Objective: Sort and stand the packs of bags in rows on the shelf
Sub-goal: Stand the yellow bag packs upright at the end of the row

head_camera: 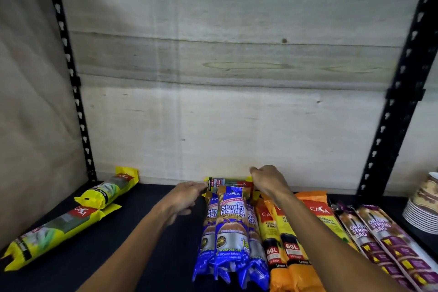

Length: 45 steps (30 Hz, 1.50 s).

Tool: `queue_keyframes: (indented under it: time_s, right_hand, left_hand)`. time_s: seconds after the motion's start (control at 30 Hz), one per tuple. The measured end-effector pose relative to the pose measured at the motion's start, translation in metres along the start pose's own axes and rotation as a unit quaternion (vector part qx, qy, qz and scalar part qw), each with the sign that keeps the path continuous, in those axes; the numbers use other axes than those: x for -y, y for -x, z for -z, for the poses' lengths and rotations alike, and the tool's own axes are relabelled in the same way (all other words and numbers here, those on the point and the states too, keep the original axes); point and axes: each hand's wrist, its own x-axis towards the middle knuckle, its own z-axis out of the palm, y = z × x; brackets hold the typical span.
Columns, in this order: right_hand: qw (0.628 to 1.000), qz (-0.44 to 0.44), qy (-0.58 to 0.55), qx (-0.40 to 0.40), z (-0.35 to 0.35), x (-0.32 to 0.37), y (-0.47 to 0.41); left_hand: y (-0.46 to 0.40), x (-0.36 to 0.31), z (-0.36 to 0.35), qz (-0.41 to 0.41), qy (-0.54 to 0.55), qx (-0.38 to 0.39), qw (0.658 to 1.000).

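Observation:
Blue "Singlet Handle" packs (231, 230) lie side by side in the middle of the dark shelf (147, 232). Behind them, against the wooden back wall, lies a yellow pack (227, 182) turned sideways. My left hand (187, 197) touches its left end and my right hand (267, 180) rests over its right end; whether the fingers close on it is hard to tell. Orange packs (286, 244) lie right of the blue ones, then purple "Draw String Bag" packs (384, 242). Two yellow packs (61, 230) (109, 191) lie loose at the left.
Black slotted uprights frame the shelf at the left (71, 83) and right (400, 92). Stacked white plates (419, 213) and paper cups (429, 189) sit beyond the right upright. A wooden board (225, 78) backs the shelf.

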Motion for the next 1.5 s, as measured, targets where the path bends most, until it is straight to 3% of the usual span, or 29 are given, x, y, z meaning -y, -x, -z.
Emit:
queue_keyframes:
  time_s: [0.3,0.57,0.8,1.07,1.23,1.5]
  right_hand:
    - [0.99,-0.062,-0.062,0.108,-0.002,-0.002,-0.016]
    - [0.984,-0.085,-0.093,0.129,-0.002,-0.004,-0.023]
    - [0.988,-0.053,-0.105,0.103,0.002,0.008,-0.019]
    - [0.987,0.09,-0.118,0.055,0.0,0.047,0.003]
    - [0.982,0.18,-0.03,0.046,-0.01,0.082,0.019]
    - [0.95,0.177,0.191,0.172,-0.06,0.092,0.047]
  left_hand:
    - [-0.033,-0.024,-0.021,0.041,0.02,0.009,0.999]
    - [-0.042,-0.029,-0.026,0.046,0.069,0.0,0.997]
    - [-0.036,-0.037,-0.013,0.01,0.088,-0.025,0.996]
    - [-0.012,-0.036,0.015,-0.05,0.088,-0.078,0.992]
    - [0.013,-0.019,0.03,0.001,0.092,-0.059,0.994]
    - [0.064,0.035,0.056,0.059,-0.007,-0.027,0.998]
